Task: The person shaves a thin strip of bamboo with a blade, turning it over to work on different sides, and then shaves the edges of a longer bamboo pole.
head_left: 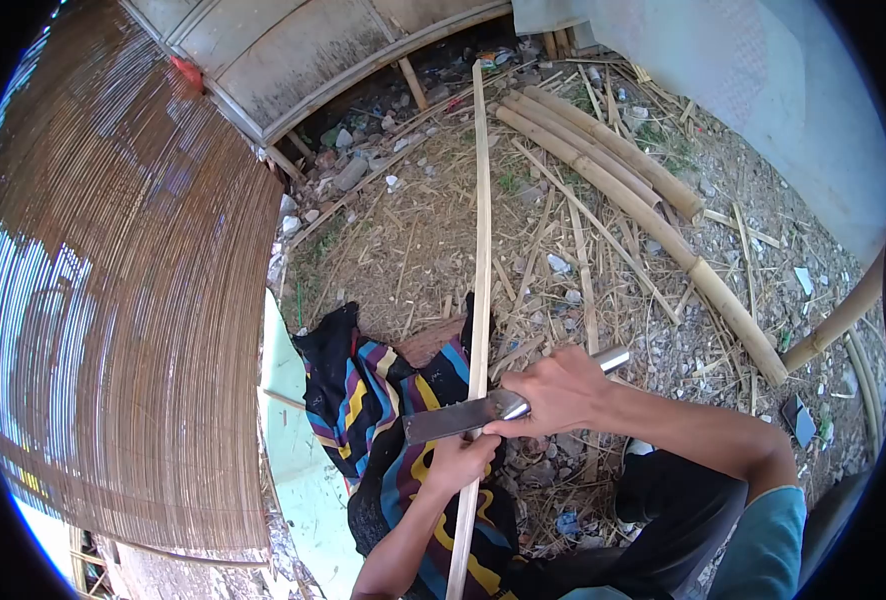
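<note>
My right hand (553, 392) is wrapped round the metal handle of a broad-bladed knife (448, 420), whose blade points left and lies across a long bamboo strip (482, 220). Just below the blade, my left hand (460, 462) has its fingers closed round the strip. The strip runs from the bottom of the view up toward the far wall. Beneath it, a dark cloth with coloured stripes (368, 370) is draped near my legs.
Several bamboo poles (603, 165) lie at the upper right, with split pieces and stones scattered over the ground. A slatted bamboo screen (153, 330) fills the left side. A panelled wall (303, 60) stands at the back, and a pale sheet (723, 90) hangs at the upper right.
</note>
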### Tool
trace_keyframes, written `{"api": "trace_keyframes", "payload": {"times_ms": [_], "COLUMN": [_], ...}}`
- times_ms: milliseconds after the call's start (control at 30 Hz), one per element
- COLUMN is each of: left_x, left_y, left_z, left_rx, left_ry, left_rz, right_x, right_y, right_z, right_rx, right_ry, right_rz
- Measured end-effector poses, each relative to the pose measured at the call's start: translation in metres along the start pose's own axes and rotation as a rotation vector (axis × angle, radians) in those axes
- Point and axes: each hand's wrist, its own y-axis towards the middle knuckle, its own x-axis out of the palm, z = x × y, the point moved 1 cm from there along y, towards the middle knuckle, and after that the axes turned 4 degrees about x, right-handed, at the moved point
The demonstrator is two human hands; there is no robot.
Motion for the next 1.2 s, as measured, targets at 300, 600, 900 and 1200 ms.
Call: {"api": "trace_keyframes", "payload": {"times_ms": [300, 600, 900, 1200], "left_x": [-0.003, 0.005, -0.004, -0.007], "left_y": [0.004, 0.002, 0.008, 0.014], "left_z": [-0.005, 0.015, -0.002, -0.011], "left_rx": [0.251, 0.321, 0.389, 0.515], "left_ry": [0.424, 0.531, 0.554, 0.615], "left_rz": [0.103, 0.183, 0.215, 0.188], "right_x": [-0.010, 0.004, 0.008, 0.008], "right_y": [0.010, 0.011, 0.010, 0.007], "right_z": [0.040, 0.044, 0.012, 0.007], "right_rx": [0.290, 0.081, 0.061, 0.085], "right_ry": [-0.080, -0.087, 0.011, -0.010], "right_rz": [0.028, 0.034, -0.048, -0.131]}}
